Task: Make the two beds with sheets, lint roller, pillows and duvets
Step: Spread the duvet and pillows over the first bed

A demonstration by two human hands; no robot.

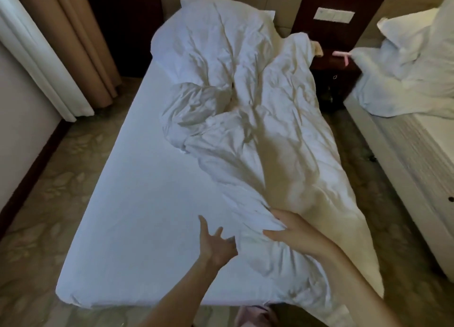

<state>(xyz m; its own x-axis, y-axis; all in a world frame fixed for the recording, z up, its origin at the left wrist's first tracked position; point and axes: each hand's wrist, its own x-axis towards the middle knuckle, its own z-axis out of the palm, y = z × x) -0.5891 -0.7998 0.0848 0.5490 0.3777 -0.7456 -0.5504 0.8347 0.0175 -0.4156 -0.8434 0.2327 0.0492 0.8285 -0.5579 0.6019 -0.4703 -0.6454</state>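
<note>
Creased, crumpled white cloth duvet (pixel 245 100) over the smooth matt cloth sheet (pixel 137 204); right of the sheet, a dark wooden nightstand (pixel 335 75).

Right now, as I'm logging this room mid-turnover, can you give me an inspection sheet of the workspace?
Surface: fitted sheet lies smooth; its left half is uncovered.
Job's things: duvet crumpled along the right side, head to foot; second bed holds rumpled bedding and a pillow; lint roller not seen.
Clutter: pink item and tan item at the nightstand, too small to identify.
Grips: left hand open, fingers spread over the sheet; right hand grips a bunched duvet edge.
Cables: nothing seen.
Surroundings: curtains at left, patterned floor, switch plate on the wall.
</note>
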